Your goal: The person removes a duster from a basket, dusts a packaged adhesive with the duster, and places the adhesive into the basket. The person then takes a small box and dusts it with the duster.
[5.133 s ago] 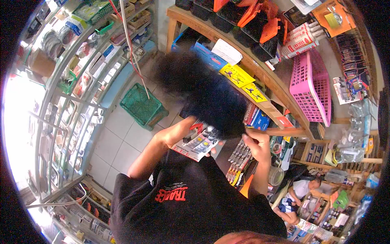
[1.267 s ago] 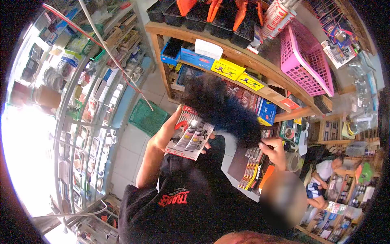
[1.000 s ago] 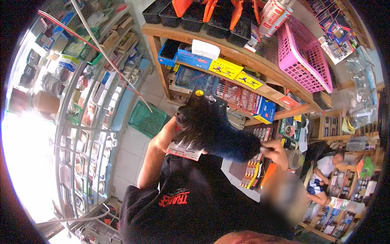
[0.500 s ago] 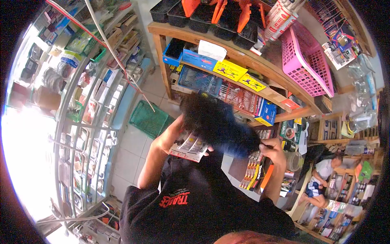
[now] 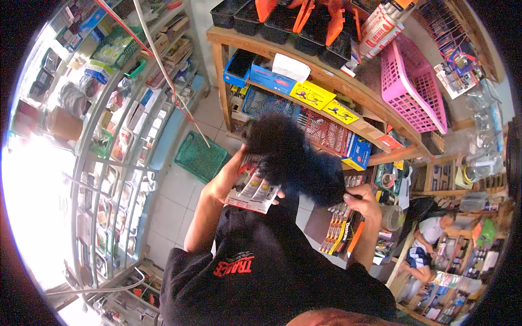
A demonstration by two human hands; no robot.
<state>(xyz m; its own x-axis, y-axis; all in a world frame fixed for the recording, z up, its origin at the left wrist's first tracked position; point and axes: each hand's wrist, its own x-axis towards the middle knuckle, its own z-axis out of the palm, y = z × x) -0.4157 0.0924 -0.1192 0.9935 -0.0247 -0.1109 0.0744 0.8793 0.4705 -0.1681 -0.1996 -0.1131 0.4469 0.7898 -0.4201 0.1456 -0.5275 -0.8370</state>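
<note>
My left hand [image 5: 228, 176] grips an epoxy card pack [image 5: 253, 195] with two tubes on it, held in front of my chest. A dark fluffy duster [image 5: 296, 157] lies across the upper part of the pack and hides it. The duster's narrow end is pinched in my right hand [image 5: 363, 201]; its feathery end is blurred. Just below the duster, between it and my right hand, a row of carded items [image 5: 336, 231] shows.
A wooden shelf [image 5: 326, 68] with black bins [image 5: 280, 24], yellow boxes [image 5: 312, 95] and a pink basket [image 5: 410, 81] stands ahead. A green basket [image 5: 201, 157] sits on the floor. Racks line the left. A seated person [image 5: 427, 244] is at the lower right.
The duster has swept back and forth over the pack, which it covered less 1.3 seconds ago. My left hand still holds the pack, and my right hand still holds the duster.
</note>
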